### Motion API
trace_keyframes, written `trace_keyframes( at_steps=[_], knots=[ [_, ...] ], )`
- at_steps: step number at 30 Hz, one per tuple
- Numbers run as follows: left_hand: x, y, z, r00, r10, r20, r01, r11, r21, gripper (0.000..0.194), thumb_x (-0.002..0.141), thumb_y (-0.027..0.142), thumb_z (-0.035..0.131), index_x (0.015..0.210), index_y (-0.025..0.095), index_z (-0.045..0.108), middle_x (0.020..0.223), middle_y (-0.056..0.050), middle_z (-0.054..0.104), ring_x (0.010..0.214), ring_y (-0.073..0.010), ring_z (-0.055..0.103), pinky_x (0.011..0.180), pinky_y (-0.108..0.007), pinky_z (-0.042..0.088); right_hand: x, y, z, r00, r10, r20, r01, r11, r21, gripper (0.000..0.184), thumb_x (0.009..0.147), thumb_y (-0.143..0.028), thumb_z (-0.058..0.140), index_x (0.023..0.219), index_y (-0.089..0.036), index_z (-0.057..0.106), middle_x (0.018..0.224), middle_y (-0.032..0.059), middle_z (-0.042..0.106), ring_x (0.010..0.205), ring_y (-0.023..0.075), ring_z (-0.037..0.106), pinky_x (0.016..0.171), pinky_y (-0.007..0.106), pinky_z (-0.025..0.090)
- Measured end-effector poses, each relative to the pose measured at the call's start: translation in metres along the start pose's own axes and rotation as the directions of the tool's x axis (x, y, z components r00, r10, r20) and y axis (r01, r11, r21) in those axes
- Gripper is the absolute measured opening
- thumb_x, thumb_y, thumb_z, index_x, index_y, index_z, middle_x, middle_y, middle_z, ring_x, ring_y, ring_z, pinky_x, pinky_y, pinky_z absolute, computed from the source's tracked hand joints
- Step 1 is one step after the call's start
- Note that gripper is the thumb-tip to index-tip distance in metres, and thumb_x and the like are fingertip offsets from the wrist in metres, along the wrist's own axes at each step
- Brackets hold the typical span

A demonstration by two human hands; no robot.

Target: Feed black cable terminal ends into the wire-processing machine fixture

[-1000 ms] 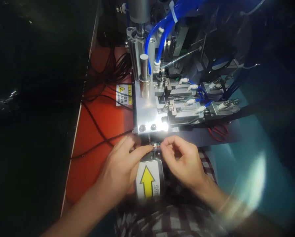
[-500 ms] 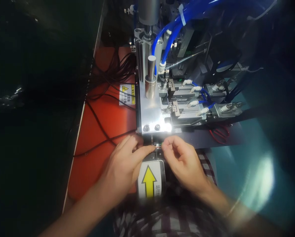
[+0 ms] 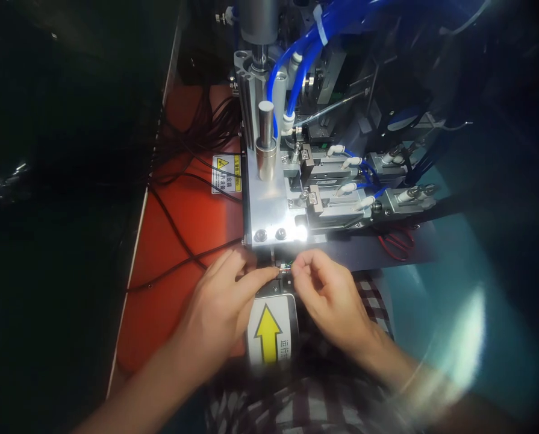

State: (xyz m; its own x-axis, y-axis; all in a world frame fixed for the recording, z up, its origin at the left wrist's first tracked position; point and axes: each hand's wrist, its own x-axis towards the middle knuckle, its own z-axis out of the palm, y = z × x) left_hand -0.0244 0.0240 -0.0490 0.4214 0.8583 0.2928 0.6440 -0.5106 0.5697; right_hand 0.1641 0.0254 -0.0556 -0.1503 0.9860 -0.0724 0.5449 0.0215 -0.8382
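Thin coloured wires (image 3: 286,269) lie across a small black fixture (image 3: 276,288) at the front of a machine, under its metal plate. My right hand (image 3: 326,289) pinches the wires' right end between thumb and forefinger, its other fingers curled. From the other side my left hand (image 3: 221,289) reaches in, its thumb tip at the wires' left end. The left fingers are bent and partly hidden beside the fixture; what they grip, if anything, cannot be made out.
A metal press head (image 3: 265,150) stands above the hands, with small pneumatic cylinders (image 3: 336,205) and blue air tubes (image 3: 296,72) to its right. Nearer me is a yellow arrow label (image 3: 268,331). Black cables (image 3: 174,223) cross the orange surface (image 3: 161,319). Red-handled scissors (image 3: 396,242) lie at right.
The whole view has shifted slightly, so the machine and hands appear a little further left. Both hands keep nearly the same pose at the wires.
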Motion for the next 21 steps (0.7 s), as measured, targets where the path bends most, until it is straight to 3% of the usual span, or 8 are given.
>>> trace_keyframes(
  at_steps=[16, 21],
  knots=[
    [-0.0002, -0.0011, 0.0009, 1.000, -0.023, 0.007, 0.023, 1.000, 0.014, 0.029, 0.090, 0.006, 0.045, 0.105, 0.018, 0.067, 0.096, -0.006, 0.055, 0.086, -0.0163, 0.054, 0.068, -0.027, 0.048, 0.0000, -0.0003, -0.0025, 0.999, 0.034, 0.028, -0.035, 0.999, 0.028, 0.011, 0.090, -0.021, 0.047, 0.080, -0.020, 0.052, 0.067, -0.0013, 0.055, 0.059, 0.0132, 0.050, 0.057, 0.026, 0.039],
    [0.0002, -0.0019, 0.0008, 1.000, 0.001, 0.020, -0.002, 0.999, 0.035, 0.030, 0.087, 0.001, 0.046, 0.104, 0.015, 0.067, 0.093, -0.007, 0.054, 0.083, -0.0164, 0.054, 0.067, -0.027, 0.048, 0.0032, 0.0007, 0.0029, 0.990, 0.127, 0.054, -0.135, 0.973, 0.189, 0.012, 0.089, -0.021, 0.047, 0.077, -0.020, 0.051, 0.064, -0.0023, 0.052, 0.057, 0.0126, 0.048, 0.054, 0.025, 0.039]
  ],
)
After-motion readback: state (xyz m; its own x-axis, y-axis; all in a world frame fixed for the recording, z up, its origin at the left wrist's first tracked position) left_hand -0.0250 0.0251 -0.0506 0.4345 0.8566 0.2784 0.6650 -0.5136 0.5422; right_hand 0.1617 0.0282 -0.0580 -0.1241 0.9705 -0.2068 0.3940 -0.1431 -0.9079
